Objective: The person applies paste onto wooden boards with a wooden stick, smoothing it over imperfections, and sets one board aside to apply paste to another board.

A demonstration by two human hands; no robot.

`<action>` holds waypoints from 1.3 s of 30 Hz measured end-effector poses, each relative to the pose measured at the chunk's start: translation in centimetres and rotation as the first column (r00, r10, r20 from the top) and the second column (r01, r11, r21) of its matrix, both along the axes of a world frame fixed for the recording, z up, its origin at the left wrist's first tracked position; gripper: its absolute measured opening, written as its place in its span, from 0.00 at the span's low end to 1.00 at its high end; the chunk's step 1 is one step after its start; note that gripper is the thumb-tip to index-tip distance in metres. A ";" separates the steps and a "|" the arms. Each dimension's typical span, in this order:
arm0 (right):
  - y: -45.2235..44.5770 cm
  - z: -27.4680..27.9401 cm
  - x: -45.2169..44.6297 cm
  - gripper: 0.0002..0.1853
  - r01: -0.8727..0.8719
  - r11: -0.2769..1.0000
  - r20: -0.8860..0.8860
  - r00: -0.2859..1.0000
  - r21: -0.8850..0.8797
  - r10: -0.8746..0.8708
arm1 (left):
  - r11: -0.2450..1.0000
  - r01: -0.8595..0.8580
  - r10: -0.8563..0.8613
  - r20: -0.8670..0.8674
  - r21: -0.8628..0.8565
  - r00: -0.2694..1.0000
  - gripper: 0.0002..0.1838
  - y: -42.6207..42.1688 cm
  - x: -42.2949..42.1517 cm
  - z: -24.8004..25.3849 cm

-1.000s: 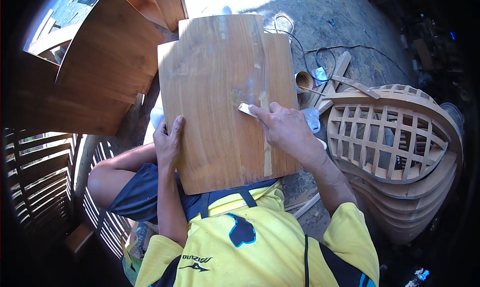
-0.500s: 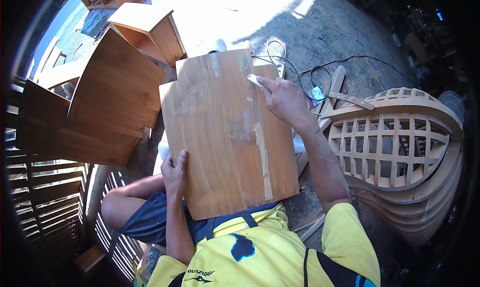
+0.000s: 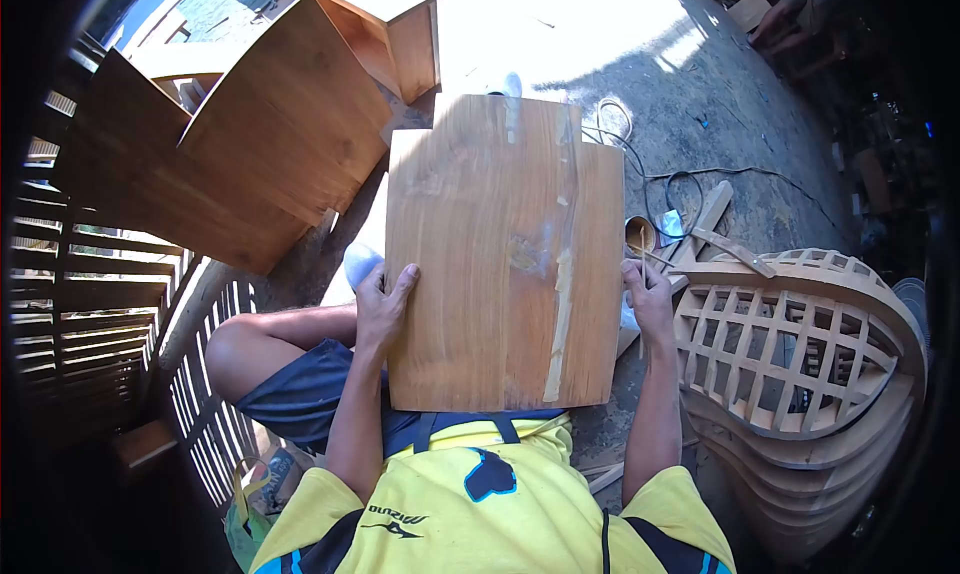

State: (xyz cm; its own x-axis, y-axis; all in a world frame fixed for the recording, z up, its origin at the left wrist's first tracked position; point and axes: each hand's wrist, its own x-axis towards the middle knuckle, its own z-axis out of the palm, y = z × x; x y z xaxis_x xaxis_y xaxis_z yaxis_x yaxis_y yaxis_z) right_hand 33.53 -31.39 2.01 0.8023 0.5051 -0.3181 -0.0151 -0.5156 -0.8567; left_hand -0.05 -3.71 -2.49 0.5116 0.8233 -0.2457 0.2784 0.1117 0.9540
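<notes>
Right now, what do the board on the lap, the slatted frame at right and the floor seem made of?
Board: wood, by its running grain; smooth-looking, with dull pale streaks, perhaps filler. Frame: pale wood, apparently unvarnished, judging by its matte tan strips. Floor: probably concrete, from its grey, stained, rough-looking surface.

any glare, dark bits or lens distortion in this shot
Head view: the sunlit floor beyond the board is blown out to white; head view: the outer edges and corners fall to near black, hiding detail; head view: strong wide-angle bending shows, though the board's grain stays fairly readable.
</notes>
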 end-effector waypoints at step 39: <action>16.1 4.5 -6.9 0.32 -0.032 0.963 -0.437 0.887 0.268 0.151 | 0.635 0.613 -0.444 -0.426 0.470 0.788 0.53 -8.5 -7.7 12.5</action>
State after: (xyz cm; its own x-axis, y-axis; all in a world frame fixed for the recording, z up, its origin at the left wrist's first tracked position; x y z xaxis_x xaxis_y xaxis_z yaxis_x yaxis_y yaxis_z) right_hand 26.61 -15.29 6.48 0.5485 0.6787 -0.4883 -0.3915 -0.3076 -0.8672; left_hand -7.72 -12.25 9.98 0.8924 0.4508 -0.0209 0.3469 -0.6554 0.6709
